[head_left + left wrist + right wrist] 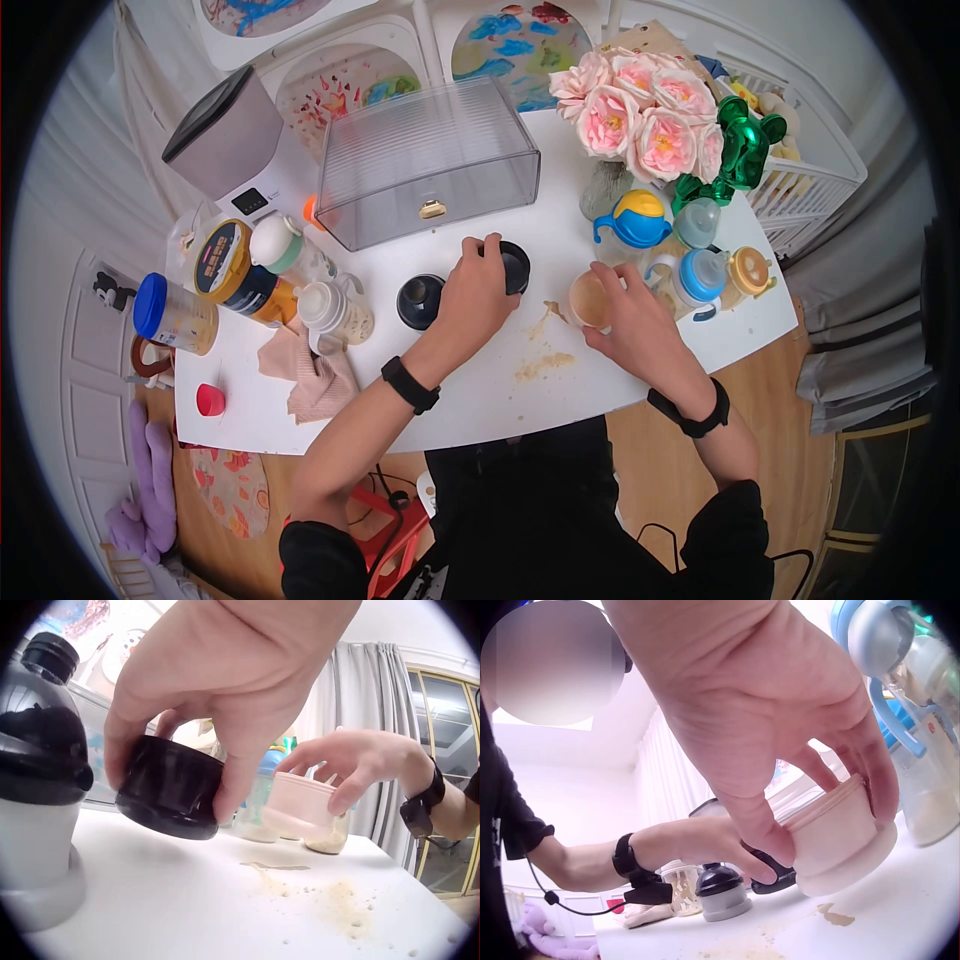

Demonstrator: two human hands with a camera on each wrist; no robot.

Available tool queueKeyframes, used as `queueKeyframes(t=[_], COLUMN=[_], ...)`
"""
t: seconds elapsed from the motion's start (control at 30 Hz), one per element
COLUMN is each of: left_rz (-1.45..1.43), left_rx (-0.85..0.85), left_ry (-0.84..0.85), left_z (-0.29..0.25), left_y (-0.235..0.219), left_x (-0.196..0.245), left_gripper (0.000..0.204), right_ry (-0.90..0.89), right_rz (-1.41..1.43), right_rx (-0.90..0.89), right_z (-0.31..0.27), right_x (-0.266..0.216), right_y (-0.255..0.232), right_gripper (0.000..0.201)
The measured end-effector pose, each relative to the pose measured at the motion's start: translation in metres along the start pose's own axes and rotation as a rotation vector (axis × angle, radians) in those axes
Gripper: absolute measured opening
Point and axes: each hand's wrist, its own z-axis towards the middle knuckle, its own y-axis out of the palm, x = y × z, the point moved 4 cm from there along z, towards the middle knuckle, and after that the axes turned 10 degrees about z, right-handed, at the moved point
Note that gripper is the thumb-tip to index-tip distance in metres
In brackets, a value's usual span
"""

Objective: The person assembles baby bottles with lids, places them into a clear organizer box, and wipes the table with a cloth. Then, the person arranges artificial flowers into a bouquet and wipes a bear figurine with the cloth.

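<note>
My left hand [476, 292] grips a small round black container [171, 791] between thumb and fingers. In the left wrist view it is tilted, close over the white table. A pale pink round container [836, 836] is held by the rim in my right hand [642, 328], also tilted; its inside looks tan from above. Between the hands, tan powdery residue [543, 367] and a wet-looking streak [276, 867] lie on the tabletop. Just left of my left hand stands a milk powder dispenser [37, 847] with a black top and a grey base.
Several baby bottles [703, 275] and a vase of pink roses [640, 115] stand at the right. A grey transparent box [430, 160] sits at the back. Left are a powder tub [238, 270], a cup with handles [335, 312], a cloth [308, 372] and a red cup [210, 400].
</note>
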Motion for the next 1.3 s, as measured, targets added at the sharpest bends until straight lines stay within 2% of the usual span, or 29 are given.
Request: queueKeyframes(t=[0.1, 0.2, 0.3, 0.37, 0.4, 0.43, 0.5, 0.53, 0.6, 0.63, 0.7, 0.73, 0.8, 0.83, 0.87, 0.9, 0.93, 1.0, 1.03, 1.1, 1.13, 1.2, 1.27, 1.3], left_rz=[0.035, 0.067, 0.097, 0.362, 0.204, 0.175, 0.153, 0.047, -0.043, -0.029, -0.357, -0.304, -0.043, 0.014, 0.142, 0.267, 0.475, 0.436, 0.435, 0.148, 0.144, 0.286, 0.174, 0.168], left_rx=[0.051, -0.013, 0.019, 0.252, 0.133, 0.191, 0.205, 0.139, -0.015, -0.012, -0.152, -0.053, 0.140, 0.281, 0.455, 0.551, 0.603, 0.607, 0.610, 0.471, 0.468, 0.376, 0.324, 0.282], left_ry=[0.011, -0.033, -0.007, 0.065, 0.061, 0.107, 0.217, 0.219, 0.119, 0.094, -0.129, -0.240, -0.491, -0.559, -0.623, -0.722, -0.754, -0.793, -0.782, -0.684, -0.681, -0.490, -0.443, -0.298], left_z=[0.011, 0.014, 0.009, -0.003, -0.014, -0.027, -0.060, -0.079, -0.111, -0.124, -0.155, -0.171, -0.201, -0.214, -0.232, -0.247, -0.261, -0.276, -0.271, -0.257, -0.254, -0.241, -0.231, -0.220], left_y=[0.010, 0.017, 0.025, 0.020, 0.017, 0.015, -0.008, -0.027, -0.061, -0.078, -0.106, -0.121, -0.144, -0.156, -0.161, -0.167, -0.171, -0.172, -0.170, -0.156, -0.154, -0.150, -0.142, -0.130], left_x=[-0.009, -0.010, -0.009, -0.001, 0.003, 0.008, 0.017, 0.020, 0.013, 0.001, -0.036, -0.061, -0.123, -0.149, -0.194, -0.225, -0.252, -0.281, -0.277, -0.262, -0.261, -0.253, -0.248, -0.233], left_gripper=[0.080, 0.083, 0.071, 0.091, 0.091, 0.088, 0.083, 0.077, 0.059, 0.059, 0.040, 0.030, 0.029, 0.029, 0.038, 0.043, 0.044, 0.050, 0.050, 0.059, 0.059, 0.069, 0.074, 0.073], right_ry=[0.003, 0.012, 0.016, 0.005, 0.005, -0.002, -0.045, -0.060, -0.072, -0.046, -0.058, -0.053, -0.052, -0.022, 0.010, 0.003, -0.044, -0.086, -0.036, 0.026, 0.028, 0.029, -0.071, -0.063], right_rz=[-0.006, 0.007, 0.028, 0.044, 0.026, 0.012, -0.022, -0.077, -0.068, -0.086, -0.114, -0.158, -0.160, -0.134, -0.111, -0.111, -0.144, -0.176, -0.148, -0.119, -0.144, -0.178, -0.239, -0.243], right_rx=[-0.004, -0.013, -0.014, -0.022, -0.010, 0.000, -0.018, -0.020, -0.016, 0.007, -0.072, -0.138, -0.152, -0.129, -0.108, -0.114, -0.141, -0.166, -0.138, -0.111, -0.076, -0.040, 0.024, 0.024], right_z=[0.010, 0.017, 0.026, 0.036, 0.044, 0.051, 0.064, 0.073, 0.080, 0.083, 0.092, 0.095, 0.095, 0.095, 0.094, 0.096, 0.099, 0.100, 0.100, 0.093, 0.087, 0.076, 0.061, 0.054], right_x=[-0.008, -0.008, -0.005, -0.004, -0.001, 0.001, 0.006, 0.007, 0.001, -0.001, 0.000, -0.002, -0.011, -0.012, -0.011, -0.007, -0.001, 0.002, 0.005, 0.005, -0.002, -0.015, -0.031, -0.039], right_y=[0.000, 0.001, 0.007, 0.016, 0.021, 0.026, 0.032, 0.037, 0.040, 0.039, 0.047, 0.051, 0.053, 0.052, 0.052, 0.054, 0.058, 0.062, 0.060, 0.057, 0.053, 0.043, 0.032, 0.026], right_gripper=[0.070, 0.071, 0.071, 0.070, 0.067, 0.064, 0.064, 0.064, 0.060, 0.057, 0.054, 0.051, 0.047, 0.046, 0.044, 0.044, 0.048, 0.053, 0.058, 0.063, 0.064, 0.066, 0.064, 0.064])
